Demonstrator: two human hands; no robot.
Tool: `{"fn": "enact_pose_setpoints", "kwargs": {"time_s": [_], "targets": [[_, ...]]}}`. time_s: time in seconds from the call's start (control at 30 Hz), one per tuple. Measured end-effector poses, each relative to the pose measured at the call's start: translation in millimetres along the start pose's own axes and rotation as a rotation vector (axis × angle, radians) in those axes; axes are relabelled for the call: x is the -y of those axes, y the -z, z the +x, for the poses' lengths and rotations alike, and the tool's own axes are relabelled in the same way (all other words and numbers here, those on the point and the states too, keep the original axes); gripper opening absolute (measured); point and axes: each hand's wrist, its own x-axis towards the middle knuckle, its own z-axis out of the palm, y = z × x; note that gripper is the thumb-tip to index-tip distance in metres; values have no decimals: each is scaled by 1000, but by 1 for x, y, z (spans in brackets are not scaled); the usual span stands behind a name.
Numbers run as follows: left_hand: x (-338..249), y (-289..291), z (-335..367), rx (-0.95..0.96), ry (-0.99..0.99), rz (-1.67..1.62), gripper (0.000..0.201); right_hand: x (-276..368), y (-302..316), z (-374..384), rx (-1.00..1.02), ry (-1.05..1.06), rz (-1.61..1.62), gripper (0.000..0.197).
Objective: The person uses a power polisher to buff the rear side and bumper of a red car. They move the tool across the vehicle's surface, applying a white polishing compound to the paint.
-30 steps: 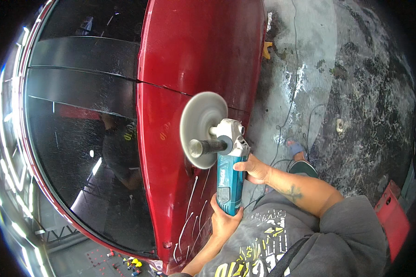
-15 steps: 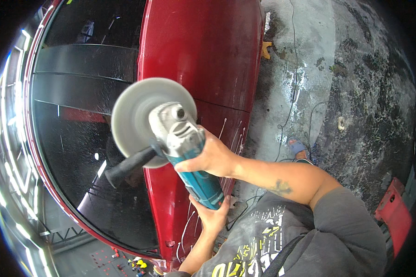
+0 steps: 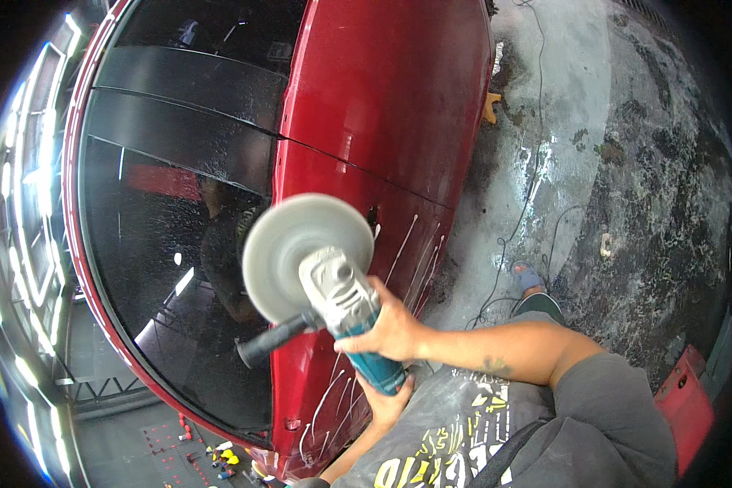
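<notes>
A rotary polisher (image 3: pixel 325 281) with a grey metal head and blue-green body is held in both my hands over the side of a red car (image 3: pixel 358 106). Wrapped round the front of its body is my right hand (image 3: pixel 394 325). My left hand (image 3: pixel 386 400) cups the rear end, its fingers partly hidden beneath. The big pale round pad (image 3: pixel 276 244) overlaps the red panel and lower window edge; circular smearing shows on it, and I cannot tell whether it touches. The black side handle (image 3: pixel 272 342) points left, unheld. White streaks (image 3: pixel 403 248) of liquid mark the red door.
Dark car windows (image 3: pixel 163 244) lie to the left, reflecting lights. A black cable (image 3: pixel 537 163) runs over the stained wet floor (image 3: pixel 577 81). My sandalled foot (image 3: pixel 529 278) stands near it. A red object (image 3: pixel 681 407) is at lower right, and tools (image 3: pixel 224 459) hang or lie at lower left.
The polisher and both hands have shifted right and down in the picture. The car and floor have also slid a little to the right. Both hands keep their hold.
</notes>
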Motion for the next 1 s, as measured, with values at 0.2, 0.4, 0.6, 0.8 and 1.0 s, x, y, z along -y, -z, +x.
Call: {"fn": "enact_pose_setpoints", "kwargs": {"time_s": [0.2,0.4,0.6,0.8,1.0], "targets": [[-26,-38,23,25,81,-55,109,10,23,15,-95,26,104,100],[-149,-98,137,214,65,-4,101,84,91,104,-169,152,250,44],[-150,-68,117,196,29,83,101,89,62,84,-127,63,237,34],[-43,22,-3,86,70,80,96,-19,-47,-15,-129,110,240,64],[40,137,-98,73,140,89,88,-103,-166,-102,-139,79,169,88]]}}
